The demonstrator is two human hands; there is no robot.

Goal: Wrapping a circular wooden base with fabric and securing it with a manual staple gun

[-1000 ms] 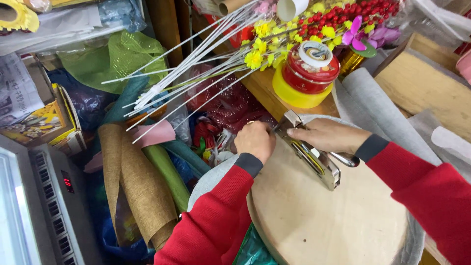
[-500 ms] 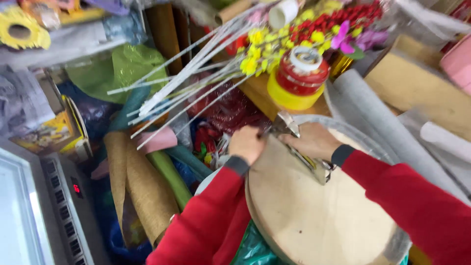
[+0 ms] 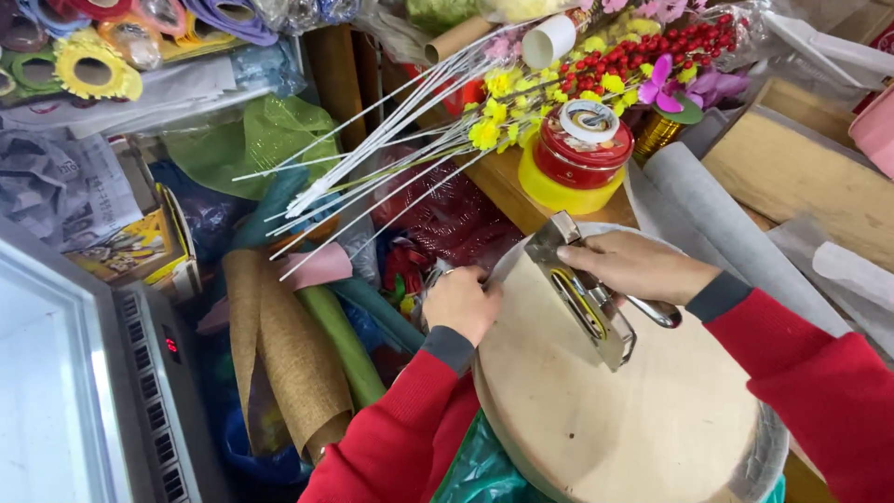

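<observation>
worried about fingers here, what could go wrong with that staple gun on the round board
1. The left hand pinches material at the rim of the round wooden board, close to the nose of the staple gun pressed down by the right hand; a slip could catch the fingers.
2. The board overhangs cluttered rolls and seems loosely supported, so pressing may tip it.
3. The white stems jut out near the left hand and might snag.

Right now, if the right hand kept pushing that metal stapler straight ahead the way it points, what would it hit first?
Probably the red-and-yellow tape rolls stacked beyond the round board's rim. The right hand holds the stapler nose toward them, though depth is hard to judge.
</observation>
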